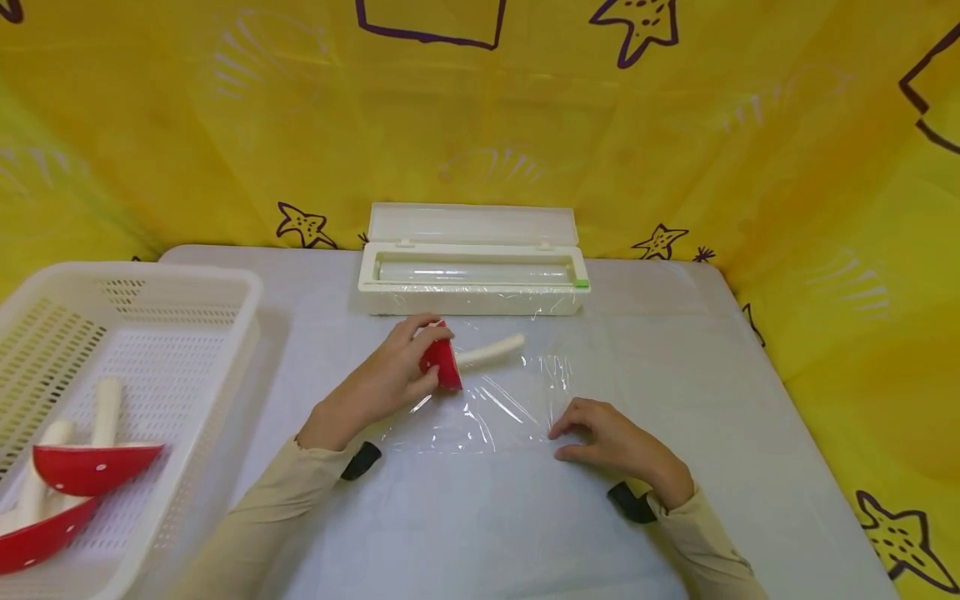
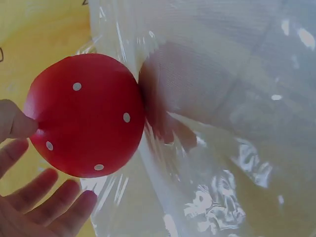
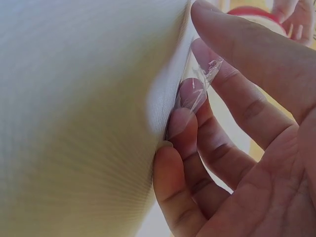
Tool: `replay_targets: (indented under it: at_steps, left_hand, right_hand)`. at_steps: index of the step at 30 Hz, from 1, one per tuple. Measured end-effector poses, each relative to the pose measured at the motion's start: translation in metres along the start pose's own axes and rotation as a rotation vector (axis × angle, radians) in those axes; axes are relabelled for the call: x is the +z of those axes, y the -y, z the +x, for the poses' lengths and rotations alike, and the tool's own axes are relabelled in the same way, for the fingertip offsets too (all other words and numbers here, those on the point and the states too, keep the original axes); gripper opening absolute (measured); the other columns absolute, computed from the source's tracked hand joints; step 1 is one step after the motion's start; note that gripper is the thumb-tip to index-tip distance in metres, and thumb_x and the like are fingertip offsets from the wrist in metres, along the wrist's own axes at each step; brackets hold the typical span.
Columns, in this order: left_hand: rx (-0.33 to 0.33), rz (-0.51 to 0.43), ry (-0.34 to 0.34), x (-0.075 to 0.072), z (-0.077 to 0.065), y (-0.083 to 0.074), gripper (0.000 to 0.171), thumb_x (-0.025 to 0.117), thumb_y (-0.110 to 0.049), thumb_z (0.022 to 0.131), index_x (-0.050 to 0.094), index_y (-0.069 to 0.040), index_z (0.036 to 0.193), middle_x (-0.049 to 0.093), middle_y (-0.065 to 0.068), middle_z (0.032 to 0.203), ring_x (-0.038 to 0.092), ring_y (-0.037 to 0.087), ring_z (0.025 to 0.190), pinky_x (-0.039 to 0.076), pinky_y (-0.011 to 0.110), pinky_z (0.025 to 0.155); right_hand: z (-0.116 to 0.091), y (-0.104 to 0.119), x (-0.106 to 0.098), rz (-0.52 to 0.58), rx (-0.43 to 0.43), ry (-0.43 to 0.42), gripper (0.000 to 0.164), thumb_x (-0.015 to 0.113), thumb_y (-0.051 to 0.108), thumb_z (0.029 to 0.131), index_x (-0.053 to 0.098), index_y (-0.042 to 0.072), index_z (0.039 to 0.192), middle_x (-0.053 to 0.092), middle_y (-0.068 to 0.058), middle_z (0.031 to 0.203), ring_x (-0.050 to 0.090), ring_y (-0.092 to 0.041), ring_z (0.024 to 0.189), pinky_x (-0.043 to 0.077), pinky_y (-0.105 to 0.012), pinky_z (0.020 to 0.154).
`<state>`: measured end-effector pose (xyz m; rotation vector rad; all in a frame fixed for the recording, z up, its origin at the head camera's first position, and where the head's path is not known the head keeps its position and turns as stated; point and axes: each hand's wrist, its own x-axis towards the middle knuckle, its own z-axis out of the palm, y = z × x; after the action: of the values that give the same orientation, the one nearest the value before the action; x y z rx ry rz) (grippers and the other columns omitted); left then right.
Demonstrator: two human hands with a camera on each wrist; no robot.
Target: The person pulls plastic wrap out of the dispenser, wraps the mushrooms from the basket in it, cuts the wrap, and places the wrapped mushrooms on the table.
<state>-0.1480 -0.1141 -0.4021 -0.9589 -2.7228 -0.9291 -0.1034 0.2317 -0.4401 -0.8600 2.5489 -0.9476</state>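
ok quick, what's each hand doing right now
Left hand: closed, holding the red-capped mushroom by its cap.
Right hand: open, fingertips touching the clear film.

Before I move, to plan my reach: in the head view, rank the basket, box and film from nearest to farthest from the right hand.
1. Film: at the right hand, extending left.
2. Box: at the back.
3. Basket: far left.

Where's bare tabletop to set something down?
Bare: the white rectangular table right of the right hand, and between the beige sleeves, nearer than the clear plastic film. Crowded: around the left hand and its red-capped, white-stemmed mushroom.
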Motion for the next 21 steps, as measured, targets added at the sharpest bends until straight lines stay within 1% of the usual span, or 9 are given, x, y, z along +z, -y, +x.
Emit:
replay_targets:
  at_steps: [2, 4, 6, 9, 11, 13, 15, 18, 21]
  left_hand:
    - [-0.046, -0.036, 0.0, 0.0, -0.001, 0.001, 0.044, 0.067, -0.006, 0.088, 0.056, -0.008, 0.131, 0.049, 0.013, 0.138, 0.051, 0.03, 0.122, 0.057, 0.039, 0.089]
    - [-0.07, -0.067, 0.013, 0.001, -0.002, 0.002, 0.047, 0.07, -0.01, 0.089, 0.055, -0.009, 0.133, 0.05, 0.012, 0.138, 0.052, 0.029, 0.122, 0.058, 0.039, 0.089]
    - [-0.095, -0.092, 0.035, 0.003, -0.003, 0.003, 0.053, 0.075, -0.015, 0.087, 0.053, -0.011, 0.135, 0.048, 0.012, 0.14, 0.052, 0.03, 0.123, 0.059, 0.041, 0.088]
    - [-0.138, -0.117, 0.066, 0.009, -0.002, 0.004, 0.066, 0.081, -0.021, 0.082, 0.047, -0.013, 0.139, 0.044, 0.012, 0.143, 0.053, 0.034, 0.124, 0.058, 0.044, 0.089]
    - [-0.155, -0.126, 0.067, 0.013, -0.002, 0.004, 0.071, 0.083, -0.021, 0.081, 0.043, -0.013, 0.139, 0.042, 0.012, 0.144, 0.053, 0.035, 0.123, 0.058, 0.046, 0.09]
    - [-0.151, -0.128, 0.052, 0.017, -0.002, 0.005, 0.072, 0.084, -0.02, 0.08, 0.042, -0.012, 0.137, 0.042, 0.013, 0.143, 0.054, 0.035, 0.123, 0.058, 0.046, 0.09]
    - [-0.132, -0.119, 0.027, 0.019, -0.002, 0.006, 0.069, 0.084, -0.018, 0.08, 0.043, -0.011, 0.135, 0.044, 0.013, 0.141, 0.054, 0.034, 0.122, 0.057, 0.045, 0.091]
    - [-0.108, -0.094, -0.015, 0.019, -0.003, 0.004, 0.066, 0.084, -0.016, 0.079, 0.046, -0.012, 0.133, 0.046, 0.012, 0.141, 0.054, 0.033, 0.123, 0.058, 0.045, 0.09]
    - [-0.113, -0.076, -0.039, 0.018, -0.005, 0.003, 0.067, 0.083, -0.016, 0.078, 0.048, -0.014, 0.136, 0.046, 0.012, 0.143, 0.053, 0.034, 0.124, 0.058, 0.046, 0.088]
  right_hand:
    - [0.0, 0.0, 0.0, 0.003, -0.001, 0.0, 0.018, 0.08, 0.014, 0.082, 0.075, 0.012, 0.099, 0.067, 0.004, 0.095, 0.062, -0.011, 0.089, 0.05, -0.025, 0.083]
    - [0.0, 0.0, 0.0, 0.007, 0.002, 0.001, 0.018, 0.08, 0.014, 0.082, 0.075, 0.012, 0.099, 0.068, 0.004, 0.095, 0.062, -0.012, 0.089, 0.05, -0.025, 0.083]
    - [0.0, 0.0, 0.0, 0.011, 0.004, 0.001, 0.018, 0.08, 0.014, 0.082, 0.074, 0.012, 0.099, 0.068, 0.004, 0.095, 0.062, -0.012, 0.089, 0.05, -0.025, 0.083]
    - [0.0, -0.001, 0.0, 0.01, 0.006, -0.001, 0.018, 0.08, 0.014, 0.082, 0.074, 0.012, 0.098, 0.068, 0.003, 0.095, 0.061, -0.012, 0.089, 0.05, -0.025, 0.082]
    - [0.0, -0.001, 0.0, 0.009, 0.003, -0.002, 0.017, 0.08, 0.014, 0.082, 0.074, 0.012, 0.098, 0.068, 0.003, 0.095, 0.061, -0.012, 0.089, 0.05, -0.025, 0.082]
    - [0.0, -0.002, 0.001, 0.008, -0.005, -0.005, 0.017, 0.08, 0.014, 0.082, 0.075, 0.011, 0.098, 0.068, 0.003, 0.095, 0.061, -0.012, 0.089, 0.05, -0.025, 0.082]
    - [0.0, -0.002, 0.001, 0.008, -0.01, -0.006, 0.017, 0.08, 0.014, 0.082, 0.075, 0.011, 0.098, 0.068, 0.003, 0.095, 0.061, -0.012, 0.089, 0.05, -0.025, 0.082]
    - [0.001, -0.001, 0.002, 0.007, -0.021, -0.011, 0.017, 0.08, 0.013, 0.082, 0.075, 0.011, 0.098, 0.068, 0.003, 0.094, 0.061, -0.012, 0.088, 0.05, -0.025, 0.082]
    - [0.001, 0.0, 0.002, 0.006, -0.026, -0.013, 0.017, 0.08, 0.014, 0.082, 0.075, 0.011, 0.098, 0.068, 0.003, 0.093, 0.061, -0.011, 0.088, 0.05, -0.024, 0.082]
